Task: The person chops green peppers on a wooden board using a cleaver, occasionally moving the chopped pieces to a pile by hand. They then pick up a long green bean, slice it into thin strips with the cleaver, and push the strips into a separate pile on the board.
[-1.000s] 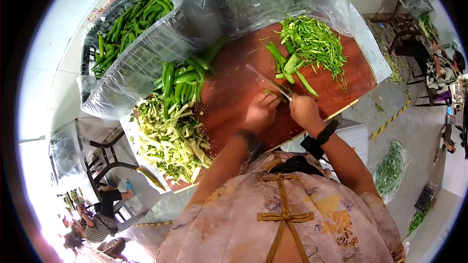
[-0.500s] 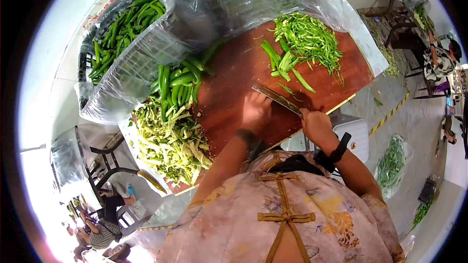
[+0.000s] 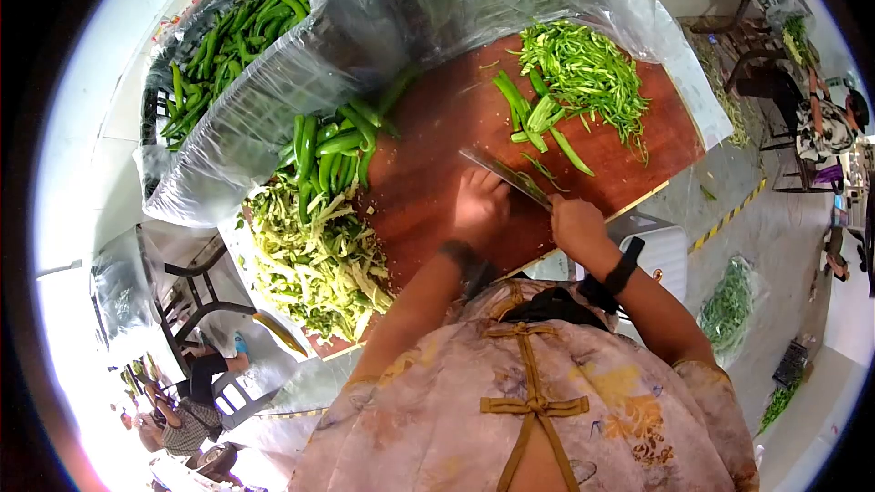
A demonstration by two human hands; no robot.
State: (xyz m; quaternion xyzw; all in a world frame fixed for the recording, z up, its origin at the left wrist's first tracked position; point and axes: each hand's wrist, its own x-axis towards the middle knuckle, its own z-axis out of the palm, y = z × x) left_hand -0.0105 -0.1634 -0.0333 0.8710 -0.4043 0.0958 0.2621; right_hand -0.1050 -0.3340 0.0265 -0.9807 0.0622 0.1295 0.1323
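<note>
My right hand is wrapped round the handle of a knife, whose blade points up and left over the red-brown board. Beside the blade, my left hand lies low on the board with its fingers bent; what is under them is hidden. Whole green peppers lie at the left, above a heap of pale cores and seeds. Thin green strips are piled at the upper right, with several larger pepper pieces beside them.
A plastic-lined crate of green peppers stands at the upper left, and another lined crate behind the board. Chairs and people are at both sides. A bag of greens lies on the floor at the right.
My right hand and the knife have moved slightly left and up. My left hand has stayed nearly in place. The whole view has shifted a little.
</note>
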